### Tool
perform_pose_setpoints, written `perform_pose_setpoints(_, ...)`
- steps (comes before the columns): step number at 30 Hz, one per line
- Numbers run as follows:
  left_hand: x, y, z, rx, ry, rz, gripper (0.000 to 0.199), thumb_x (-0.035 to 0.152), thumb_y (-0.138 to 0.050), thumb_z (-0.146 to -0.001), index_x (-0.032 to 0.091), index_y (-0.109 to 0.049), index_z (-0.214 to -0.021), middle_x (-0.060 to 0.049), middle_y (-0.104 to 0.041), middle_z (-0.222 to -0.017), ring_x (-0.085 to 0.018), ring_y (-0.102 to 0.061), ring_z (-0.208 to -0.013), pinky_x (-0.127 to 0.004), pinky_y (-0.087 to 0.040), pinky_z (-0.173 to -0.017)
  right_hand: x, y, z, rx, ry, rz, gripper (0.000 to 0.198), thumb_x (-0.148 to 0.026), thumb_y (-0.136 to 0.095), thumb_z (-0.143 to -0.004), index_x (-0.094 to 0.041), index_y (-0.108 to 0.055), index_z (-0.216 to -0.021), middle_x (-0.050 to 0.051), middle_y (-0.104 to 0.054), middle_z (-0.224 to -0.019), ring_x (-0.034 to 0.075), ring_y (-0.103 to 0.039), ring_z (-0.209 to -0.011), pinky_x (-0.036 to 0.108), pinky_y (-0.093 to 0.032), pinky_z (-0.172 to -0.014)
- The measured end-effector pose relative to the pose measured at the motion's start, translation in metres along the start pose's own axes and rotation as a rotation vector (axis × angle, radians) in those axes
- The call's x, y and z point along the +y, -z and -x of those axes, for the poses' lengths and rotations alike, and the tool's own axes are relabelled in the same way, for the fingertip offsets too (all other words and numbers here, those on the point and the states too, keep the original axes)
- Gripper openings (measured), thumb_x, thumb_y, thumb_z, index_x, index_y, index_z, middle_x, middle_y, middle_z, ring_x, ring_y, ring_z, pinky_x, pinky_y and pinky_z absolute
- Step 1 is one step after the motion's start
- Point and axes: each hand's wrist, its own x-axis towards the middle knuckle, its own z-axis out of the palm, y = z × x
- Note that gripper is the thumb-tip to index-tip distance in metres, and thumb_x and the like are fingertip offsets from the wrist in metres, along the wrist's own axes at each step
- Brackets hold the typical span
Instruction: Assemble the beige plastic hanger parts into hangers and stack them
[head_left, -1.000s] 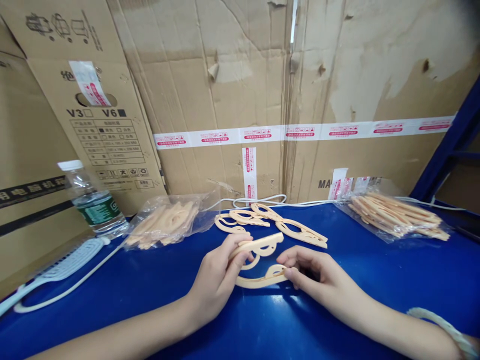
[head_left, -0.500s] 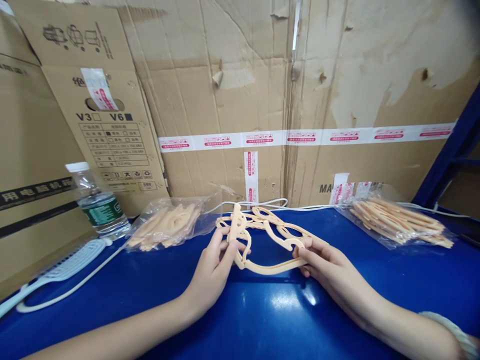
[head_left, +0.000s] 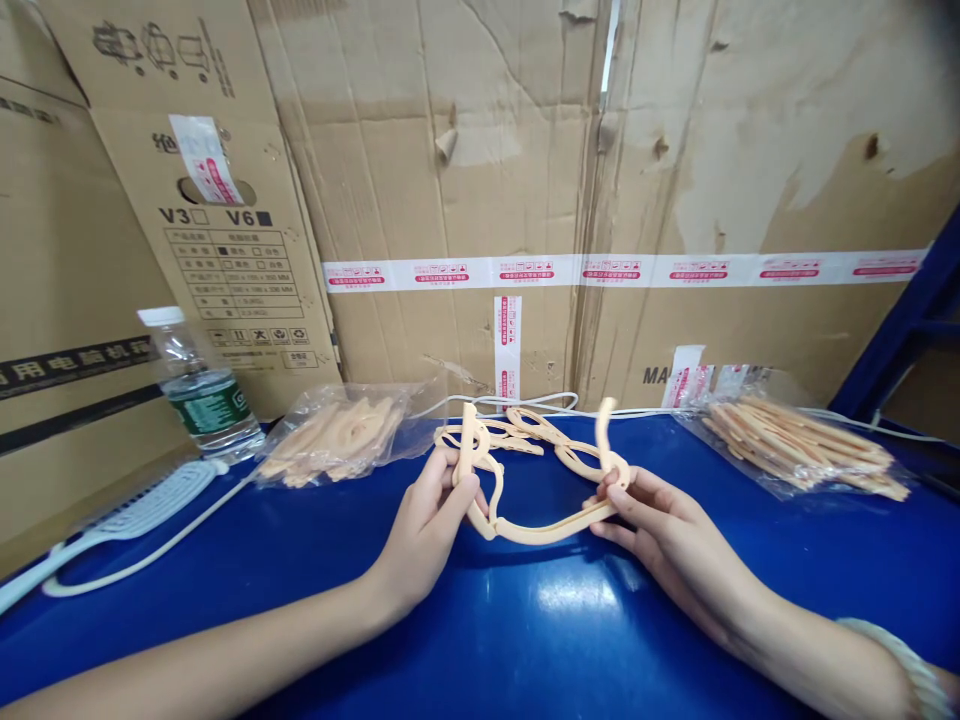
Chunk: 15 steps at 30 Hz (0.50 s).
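1 jointed beige piece [head_left: 551, 532] is held above the blue table [head_left: 480, 640], the left hand [head_left: 427, 535] pinching its left end and the right hand [head_left: 667, 520] its curled right end. It looks partly unfolded, its handling seemingly unfinished; similar pieces [head_left: 529, 447] lie loose behind, more in a left bag [head_left: 416, 425] and right bag [head_left: 742, 470]. The brown carton [head_left: 225, 270] reads V3 and V6, V6's square filled; the rear cardboard [head_left: 465, 190] shows MA.

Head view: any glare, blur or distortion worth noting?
In the head view, bright glare on the blue table, nearer than the pale jointed piece; in the head view, top right corner dark and smeared; also in the head view, bottle looks tilted, possibly lens distortion.
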Motion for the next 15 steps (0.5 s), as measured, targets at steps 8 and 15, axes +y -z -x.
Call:
perform_pose_setpoints(8,-0.006,0.005,0.002,0.109,0.002,-0.101,0.023,0.044,-0.046,-0.095,0.021,-0.049,-0.095,0.006,-0.050,-0.062,-0.013,-0.046,-0.056,-0.024,-0.038,-0.056,0.004,0.002,-0.003,0.028,0.037,0.085,0.041,-0.042,-0.090,-0.057,-0.018,-0.070,-0.083,-0.001,-0.058,-0.081,0.010,-0.055,-0.072,0.018,-0.053,-0.065)
perform_pose_setpoints(15,0.005,0.002,0.004,-0.089,-0.024,-0.085,0.020,0.040,-0.046,-0.095,0.020,-0.049,-0.092,0.004,-0.046,-0.071,-0.013,-0.042,-0.061,-0.025,-0.035,-0.059,0.012,0.007,-0.004,-0.004,0.039,0.138,0.041,-0.044,-0.088,-0.061,-0.015,-0.071,-0.086,0.004,-0.068,-0.079,0.015,-0.066,-0.069,0.028,-0.057,-0.071)
